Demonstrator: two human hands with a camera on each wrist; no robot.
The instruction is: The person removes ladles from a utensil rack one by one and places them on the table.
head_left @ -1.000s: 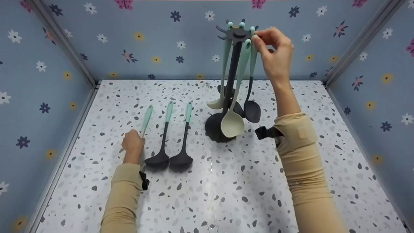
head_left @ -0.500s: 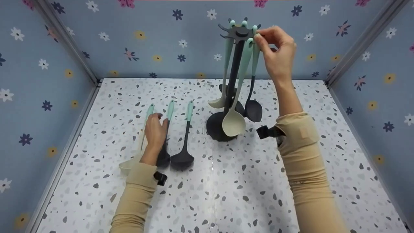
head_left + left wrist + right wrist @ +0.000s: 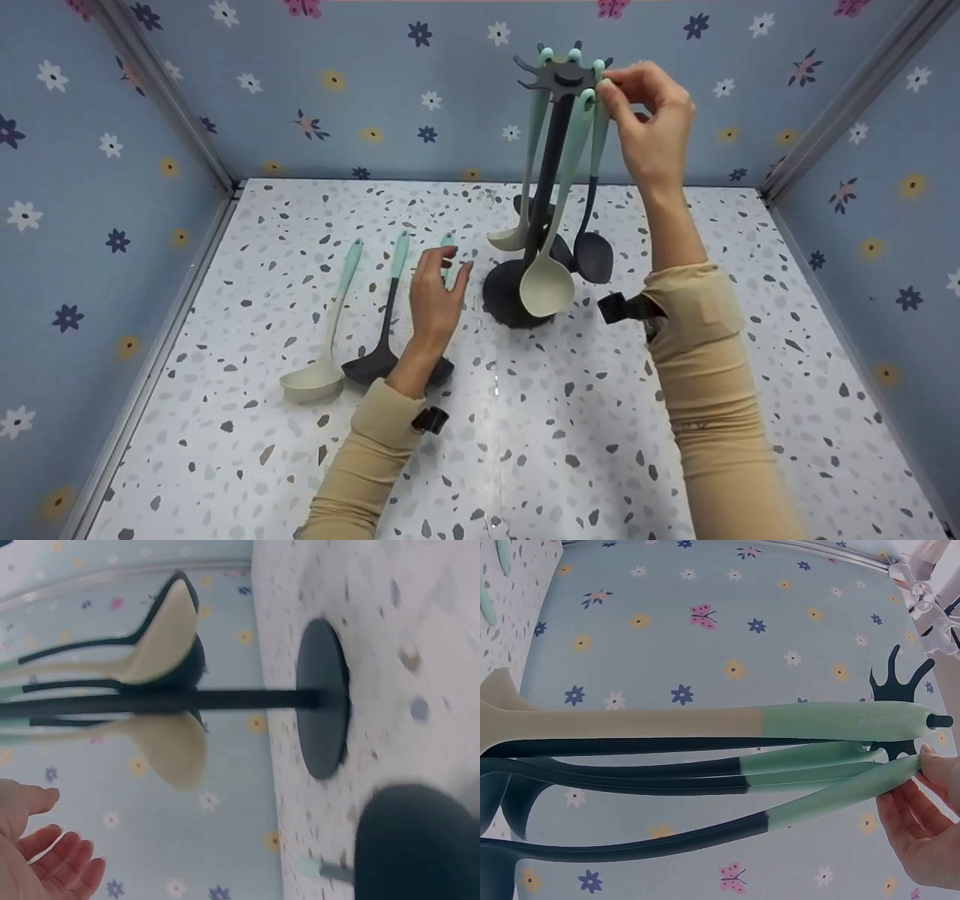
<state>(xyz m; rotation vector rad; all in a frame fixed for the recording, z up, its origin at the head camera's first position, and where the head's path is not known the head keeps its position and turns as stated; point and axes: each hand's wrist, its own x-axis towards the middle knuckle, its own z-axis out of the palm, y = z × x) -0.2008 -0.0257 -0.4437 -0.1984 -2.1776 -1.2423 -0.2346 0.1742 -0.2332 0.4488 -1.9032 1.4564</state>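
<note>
My right hand pinches the mint handle top of a black-headed spoon at the rim of a black utensil stand. In the right wrist view, the thumb and fingers of that hand meet at the handle's end, right by the stand's hooks. My left hand is over the rightmost black ladle with fingers apart and nothing in them, hiding much of its shaft. Left of it lie another black ladle and a cream ladle, both with mint handles.
A cream spoon hangs at the stand's front, a cream ladle at its left, more black-headed utensils behind. Blue flowered panels enclose the speckled table at the back and sides.
My left hand has let go of the cream ladle's handle and moved right, across the middle ladle to the rightmost one. My right hand keeps its pinch at the stand.
</note>
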